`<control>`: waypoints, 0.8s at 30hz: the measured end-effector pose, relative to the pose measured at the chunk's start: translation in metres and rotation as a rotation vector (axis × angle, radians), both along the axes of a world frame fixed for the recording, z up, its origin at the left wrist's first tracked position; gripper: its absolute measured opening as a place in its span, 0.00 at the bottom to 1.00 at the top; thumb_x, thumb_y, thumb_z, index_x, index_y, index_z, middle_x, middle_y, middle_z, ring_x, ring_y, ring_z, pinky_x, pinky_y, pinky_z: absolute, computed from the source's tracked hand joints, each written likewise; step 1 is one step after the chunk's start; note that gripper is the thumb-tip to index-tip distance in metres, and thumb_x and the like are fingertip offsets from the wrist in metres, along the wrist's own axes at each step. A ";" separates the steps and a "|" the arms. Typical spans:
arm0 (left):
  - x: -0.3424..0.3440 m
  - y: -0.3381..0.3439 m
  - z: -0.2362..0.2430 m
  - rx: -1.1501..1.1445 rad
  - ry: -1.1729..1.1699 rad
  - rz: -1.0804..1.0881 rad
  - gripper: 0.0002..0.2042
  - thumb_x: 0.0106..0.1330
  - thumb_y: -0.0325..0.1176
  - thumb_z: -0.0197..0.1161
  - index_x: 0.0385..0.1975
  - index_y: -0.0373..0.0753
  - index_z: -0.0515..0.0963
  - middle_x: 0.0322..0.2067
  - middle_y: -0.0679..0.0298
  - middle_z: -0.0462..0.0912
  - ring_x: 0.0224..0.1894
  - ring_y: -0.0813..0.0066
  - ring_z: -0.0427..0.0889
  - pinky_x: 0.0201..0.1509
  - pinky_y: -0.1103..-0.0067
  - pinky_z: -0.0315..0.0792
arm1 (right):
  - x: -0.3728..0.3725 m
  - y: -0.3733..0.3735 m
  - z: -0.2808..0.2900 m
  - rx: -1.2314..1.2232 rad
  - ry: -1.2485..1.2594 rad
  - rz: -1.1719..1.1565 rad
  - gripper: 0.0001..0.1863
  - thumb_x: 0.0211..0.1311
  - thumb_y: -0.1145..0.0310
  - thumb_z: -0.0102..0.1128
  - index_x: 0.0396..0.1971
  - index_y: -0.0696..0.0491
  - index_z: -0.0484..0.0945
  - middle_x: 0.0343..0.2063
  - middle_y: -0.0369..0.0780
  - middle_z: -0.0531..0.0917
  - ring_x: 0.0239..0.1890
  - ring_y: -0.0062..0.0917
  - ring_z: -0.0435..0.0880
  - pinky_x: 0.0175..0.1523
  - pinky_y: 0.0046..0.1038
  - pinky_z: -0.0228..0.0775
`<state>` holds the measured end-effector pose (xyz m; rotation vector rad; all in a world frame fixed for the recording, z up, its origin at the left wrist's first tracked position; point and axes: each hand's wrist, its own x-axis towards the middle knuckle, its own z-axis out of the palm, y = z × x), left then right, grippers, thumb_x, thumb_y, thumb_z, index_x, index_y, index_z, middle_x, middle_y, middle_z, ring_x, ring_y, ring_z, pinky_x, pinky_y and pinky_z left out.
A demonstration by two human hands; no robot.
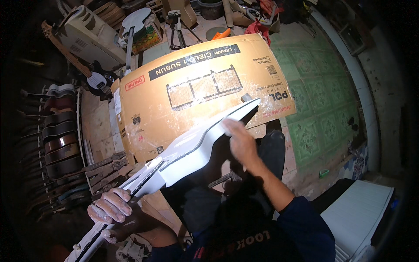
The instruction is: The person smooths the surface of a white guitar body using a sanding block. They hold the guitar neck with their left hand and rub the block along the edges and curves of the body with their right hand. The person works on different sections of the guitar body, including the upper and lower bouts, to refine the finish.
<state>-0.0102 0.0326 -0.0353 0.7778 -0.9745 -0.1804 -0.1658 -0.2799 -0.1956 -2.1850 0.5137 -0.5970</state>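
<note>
A white-coated electric guitar (187, 148) with an angular body and dark edging lines lies diagonally across my view, its pointed end over a cardboard sheet (144, 105). My left hand (111, 209), dusted with pale powder, is closed round the guitar's neck at the lower left. On the body's side edge, near the pointed end, is my right hand (238, 142); its fingers are blurred, so whether they hold anything is unclear. A small grey block (245, 97) is on the cardboard just behind the guitar's tip.
Guitars stand in a rack (61, 139) at left, beside bare wooden necks (104, 170). A black guitar (98, 87), white appliance (91, 35), stand (174, 28) and bucket (211, 8) are farther back. Green tiled floor (323, 113) extends right, with a pale panel (355, 218) at lower right.
</note>
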 end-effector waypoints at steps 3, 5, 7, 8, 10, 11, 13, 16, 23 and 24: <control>0.009 -0.001 0.000 0.005 -0.041 -0.046 0.14 0.61 0.43 0.66 0.32 0.45 0.67 0.21 0.67 0.71 0.26 0.71 0.74 0.42 0.68 0.68 | 0.007 -0.050 -0.028 -0.110 0.008 -0.222 0.29 0.52 0.84 0.47 0.56 0.53 0.77 0.56 0.45 0.77 0.58 0.39 0.77 0.61 0.34 0.72; 0.007 -0.002 0.003 0.015 -0.046 -0.029 0.14 0.61 0.43 0.66 0.31 0.45 0.67 0.21 0.67 0.71 0.26 0.71 0.74 0.41 0.68 0.68 | 0.006 -0.027 -0.023 -0.088 0.028 -0.102 0.28 0.52 0.85 0.45 0.55 0.55 0.77 0.56 0.46 0.77 0.59 0.39 0.77 0.62 0.33 0.71; -0.003 -0.009 0.004 -0.009 -0.006 0.047 0.15 0.61 0.43 0.66 0.31 0.45 0.67 0.21 0.68 0.71 0.26 0.71 0.73 0.41 0.68 0.67 | 0.004 0.002 0.010 -0.008 0.024 0.049 0.28 0.52 0.86 0.43 0.54 0.58 0.77 0.56 0.48 0.77 0.59 0.40 0.76 0.63 0.32 0.70; -0.011 -0.016 0.004 -0.044 0.030 0.103 0.15 0.61 0.44 0.66 0.31 0.45 0.66 0.21 0.68 0.71 0.26 0.71 0.73 0.40 0.68 0.67 | 0.004 -0.006 0.000 -0.051 0.008 0.010 0.28 0.51 0.86 0.43 0.54 0.58 0.77 0.56 0.48 0.77 0.59 0.40 0.76 0.64 0.32 0.69; -0.012 -0.021 0.005 -0.049 0.043 0.127 0.15 0.61 0.44 0.66 0.31 0.45 0.66 0.21 0.68 0.70 0.26 0.72 0.73 0.40 0.69 0.67 | 0.000 -0.045 -0.041 -0.138 -0.029 -0.081 0.28 0.51 0.87 0.43 0.54 0.59 0.77 0.56 0.48 0.77 0.59 0.40 0.76 0.64 0.32 0.68; -0.007 -0.017 0.007 -0.020 0.016 0.109 0.16 0.61 0.45 0.66 0.31 0.46 0.66 0.21 0.68 0.70 0.26 0.72 0.73 0.40 0.69 0.67 | -0.001 -0.068 -0.057 -0.085 0.003 -0.179 0.28 0.51 0.87 0.42 0.54 0.59 0.77 0.55 0.49 0.78 0.59 0.40 0.76 0.66 0.32 0.66; 0.002 -0.009 0.005 0.000 -0.012 0.051 0.16 0.61 0.45 0.66 0.31 0.46 0.66 0.21 0.69 0.70 0.26 0.72 0.73 0.40 0.69 0.66 | 0.001 -0.082 -0.062 -0.105 0.025 -0.260 0.28 0.51 0.86 0.43 0.54 0.60 0.77 0.54 0.49 0.78 0.60 0.40 0.76 0.66 0.31 0.66; 0.001 -0.005 0.001 -0.015 0.004 0.047 0.16 0.62 0.45 0.66 0.31 0.46 0.65 0.21 0.69 0.70 0.26 0.72 0.73 0.40 0.69 0.66 | 0.006 -0.043 -0.038 -0.110 -0.004 -0.095 0.29 0.51 0.86 0.43 0.55 0.59 0.77 0.55 0.49 0.78 0.60 0.40 0.75 0.66 0.32 0.66; -0.004 -0.020 0.010 -0.002 0.018 0.099 0.16 0.62 0.45 0.65 0.31 0.46 0.64 0.21 0.69 0.69 0.25 0.73 0.71 0.41 0.69 0.66 | -0.009 -0.122 -0.091 -0.056 0.117 -0.314 0.29 0.52 0.85 0.43 0.57 0.61 0.75 0.58 0.52 0.77 0.64 0.40 0.73 0.70 0.32 0.61; -0.002 -0.020 0.008 0.005 0.010 0.083 0.16 0.62 0.45 0.65 0.31 0.46 0.64 0.21 0.69 0.68 0.25 0.73 0.71 0.41 0.70 0.66 | -0.010 -0.126 -0.095 -0.057 0.142 -0.351 0.28 0.54 0.84 0.43 0.57 0.60 0.75 0.58 0.52 0.77 0.63 0.40 0.74 0.69 0.33 0.61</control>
